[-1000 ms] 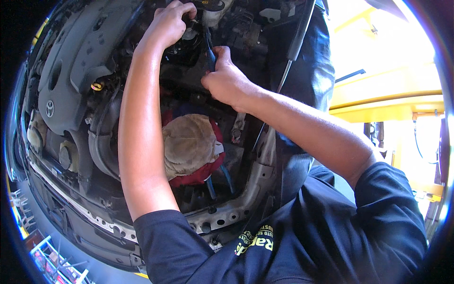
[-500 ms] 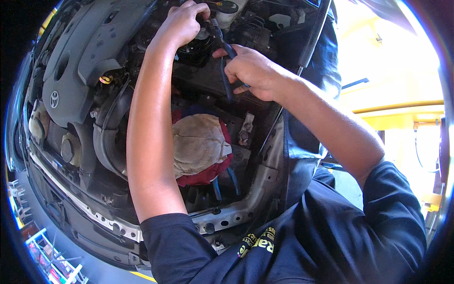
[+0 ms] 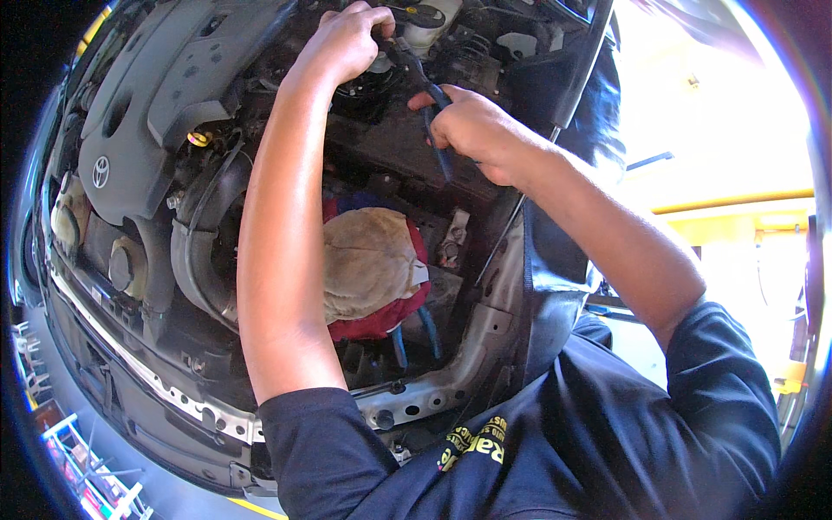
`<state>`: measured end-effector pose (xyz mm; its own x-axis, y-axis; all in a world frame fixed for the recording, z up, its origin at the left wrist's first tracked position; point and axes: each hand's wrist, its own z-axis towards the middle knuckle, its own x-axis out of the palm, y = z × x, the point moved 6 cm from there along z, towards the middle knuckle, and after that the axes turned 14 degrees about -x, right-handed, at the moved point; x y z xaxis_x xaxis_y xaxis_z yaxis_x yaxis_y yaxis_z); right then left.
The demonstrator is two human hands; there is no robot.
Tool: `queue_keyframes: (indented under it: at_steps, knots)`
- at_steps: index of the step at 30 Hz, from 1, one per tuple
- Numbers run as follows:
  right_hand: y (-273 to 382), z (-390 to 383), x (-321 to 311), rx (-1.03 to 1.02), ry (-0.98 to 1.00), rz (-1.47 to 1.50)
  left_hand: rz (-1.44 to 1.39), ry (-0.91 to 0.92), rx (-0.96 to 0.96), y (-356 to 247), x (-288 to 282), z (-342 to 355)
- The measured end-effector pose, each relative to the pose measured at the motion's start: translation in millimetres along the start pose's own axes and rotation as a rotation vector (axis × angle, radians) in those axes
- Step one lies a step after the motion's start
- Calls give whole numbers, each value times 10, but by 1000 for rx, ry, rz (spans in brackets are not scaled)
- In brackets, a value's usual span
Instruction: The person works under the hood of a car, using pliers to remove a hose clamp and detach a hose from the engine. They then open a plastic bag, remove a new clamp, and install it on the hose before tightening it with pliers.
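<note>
At the top of the engine bay, my left hand (image 3: 348, 42) has its fingers curled down among the parts beside a pale fluid reservoir (image 3: 428, 33). Whatever they grip is hidden. To its right, my right hand (image 3: 481, 134) is closed round the dark blue handles of pliers (image 3: 415, 66). The pliers' jaws point up and left, ending close to my left fingertips. What lies between the jaws is too small to make out. Below my hands, a bundled tan and red cloth (image 3: 371, 260) lies in the bay, right of my left forearm.
A grey plastic engine cover (image 3: 139, 130) and a ribbed black hose (image 3: 198, 260) are on the left. Two blue handles (image 3: 430, 331) poke out under the cloth. A support strut (image 3: 579, 74) slants along the right, above a dark fender cover (image 3: 555, 251). A metal front rail (image 3: 425, 394) runs below.
My right hand and the pliers have shifted slightly right and down. My left hand and forearm have moved a little right, with the fingers still curled.
</note>
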<state>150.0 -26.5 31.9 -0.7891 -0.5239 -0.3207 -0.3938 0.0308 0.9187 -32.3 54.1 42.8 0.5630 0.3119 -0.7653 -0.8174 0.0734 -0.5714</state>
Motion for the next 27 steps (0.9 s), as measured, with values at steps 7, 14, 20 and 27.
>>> queue_keyframes:
  at_steps: [7,14,20,27]
  knots:
    - [-182,121,159,-54,-169,133,10,1,1,-15,2,-19]
    - [-311,218,170,-133,-291,-251,6,-12,-16,-26,-15,-10]
    - [-300,152,148,-82,-262,-200,23,14,-17,-45,-7,-11]
    - [-184,12,270,-176,-195,-391,66,24,0,-11,12,17]
